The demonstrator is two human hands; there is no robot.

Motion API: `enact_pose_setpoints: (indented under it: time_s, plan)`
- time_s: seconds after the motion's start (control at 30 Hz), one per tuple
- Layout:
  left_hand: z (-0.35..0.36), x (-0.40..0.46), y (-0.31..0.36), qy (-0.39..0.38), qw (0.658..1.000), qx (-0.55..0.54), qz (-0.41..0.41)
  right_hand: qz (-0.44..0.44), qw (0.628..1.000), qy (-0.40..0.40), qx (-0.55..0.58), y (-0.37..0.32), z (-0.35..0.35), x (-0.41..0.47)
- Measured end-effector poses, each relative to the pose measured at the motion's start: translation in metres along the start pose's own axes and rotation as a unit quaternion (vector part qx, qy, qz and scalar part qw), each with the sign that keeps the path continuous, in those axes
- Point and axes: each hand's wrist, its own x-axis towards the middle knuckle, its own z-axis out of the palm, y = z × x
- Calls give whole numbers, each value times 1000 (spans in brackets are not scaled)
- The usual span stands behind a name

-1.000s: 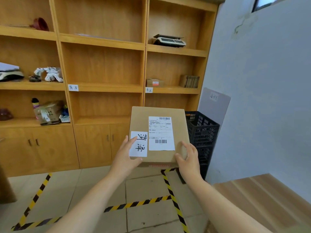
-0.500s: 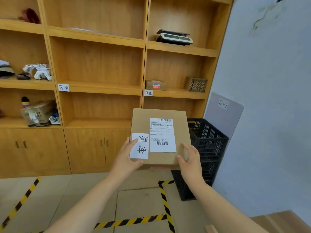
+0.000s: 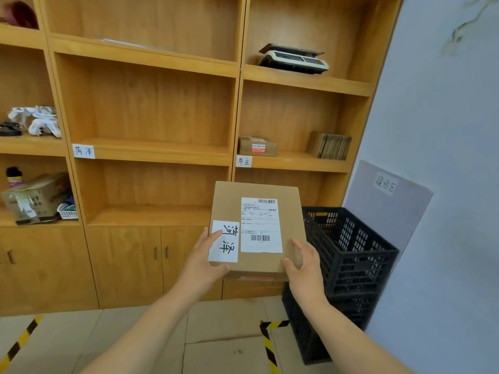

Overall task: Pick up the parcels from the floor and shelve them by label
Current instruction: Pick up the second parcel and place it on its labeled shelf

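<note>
Between both hands, fingers [image 3: 216,234] clamp a cardboard parcel [image 3: 256,230]: the left hand [image 3: 202,263] grips its near-left corner over a handwritten tag [image 3: 224,241], the right hand [image 3: 305,265] its near-right corner. Beyond the parcel stands a wooden shelving unit [image 3: 235,117] with paper shelf labels [image 3: 83,151]. Right of the parcel sit stacked black crates [image 3: 348,255]; a small box [image 3: 258,146] rests above it.

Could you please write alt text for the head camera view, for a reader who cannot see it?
A person's left hand and right hand hold a cardboard parcel with two white labels in front of wooden shelves with paper tags. A small box sits on one shelf; black crates stand to the right.
</note>
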Motion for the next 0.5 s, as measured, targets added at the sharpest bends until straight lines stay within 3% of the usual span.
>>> enact_pose_setpoints:
  time_s: [0.5]
  plan:
    - [-46,172,-97,65,996,39,-47,-20,997,-71,23,0,158,170]
